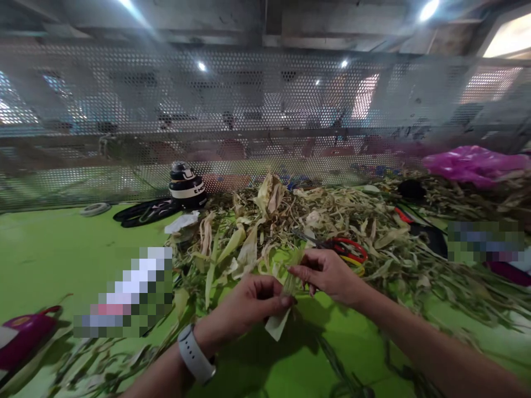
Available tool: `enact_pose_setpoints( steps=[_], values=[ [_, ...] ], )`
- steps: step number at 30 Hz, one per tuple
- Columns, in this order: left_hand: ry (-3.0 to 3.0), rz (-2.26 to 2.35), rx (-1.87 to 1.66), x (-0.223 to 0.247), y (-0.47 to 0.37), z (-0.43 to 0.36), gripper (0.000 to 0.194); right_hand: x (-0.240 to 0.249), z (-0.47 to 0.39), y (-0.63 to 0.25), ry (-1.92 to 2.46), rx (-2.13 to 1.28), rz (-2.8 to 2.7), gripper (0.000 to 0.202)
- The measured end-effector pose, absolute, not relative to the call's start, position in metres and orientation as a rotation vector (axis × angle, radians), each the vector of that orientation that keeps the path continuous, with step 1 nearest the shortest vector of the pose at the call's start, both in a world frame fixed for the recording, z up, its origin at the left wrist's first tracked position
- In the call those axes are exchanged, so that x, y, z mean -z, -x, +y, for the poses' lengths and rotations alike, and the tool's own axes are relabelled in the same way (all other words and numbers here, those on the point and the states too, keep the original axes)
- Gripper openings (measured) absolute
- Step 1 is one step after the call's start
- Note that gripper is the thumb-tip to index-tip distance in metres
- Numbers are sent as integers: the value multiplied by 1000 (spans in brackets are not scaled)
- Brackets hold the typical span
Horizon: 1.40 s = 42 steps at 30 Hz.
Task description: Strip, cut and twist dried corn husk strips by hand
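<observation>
Pinched between the thumb and fingers of my left hand [259, 301] is a pale green strip of corn husk [279, 323], its lower end hanging below the fingertips. My right hand [326, 273] closes its fingertips on the upper part of the same husk, just above and to the right of the left. Beyond the right hand lie scissors with red handles [352, 249], partly over something yellow. A heap of dried husks [269, 199] spreads behind both hands. A watch with a pale band [194, 354] is on my left wrist.
A black bottle [188, 188] stands at the back left beside a black strap-like item [145, 213] and a tape roll [95, 209]. Upright perforated metal sheeting [265, 121] bounds the green tabletop [41, 243]. A pink plastic bag [477, 165] sits at the far right.
</observation>
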<state>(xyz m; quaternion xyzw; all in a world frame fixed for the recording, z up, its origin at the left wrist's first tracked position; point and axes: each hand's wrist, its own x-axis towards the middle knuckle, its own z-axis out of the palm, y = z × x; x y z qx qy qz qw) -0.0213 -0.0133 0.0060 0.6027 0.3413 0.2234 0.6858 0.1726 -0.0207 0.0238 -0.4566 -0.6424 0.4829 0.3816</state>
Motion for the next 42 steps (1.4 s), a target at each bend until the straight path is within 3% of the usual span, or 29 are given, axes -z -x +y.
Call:
enact_pose_setpoints(
  steps=[5,11,16,35,42],
  values=[
    [-1326,744,-431,-6,21,-14,33,-25,-18,-176,1209,-1085,-1646,33],
    [-1228,951,-873,-8,20,-10,33,-26,-26,-178,1095,-466,-1938,12],
    [-1261,1024,-965,-13,15,-13,39,-16,-33,-170,837,-146,-2399,23],
    [-1178,951,-973,-16,10,-18,36,-6,-31,-169,818,-60,-2368,15],
    [-1099,895,-966,-14,11,-19,27,-7,-31,-167,811,-281,-2161,7]
  ],
)
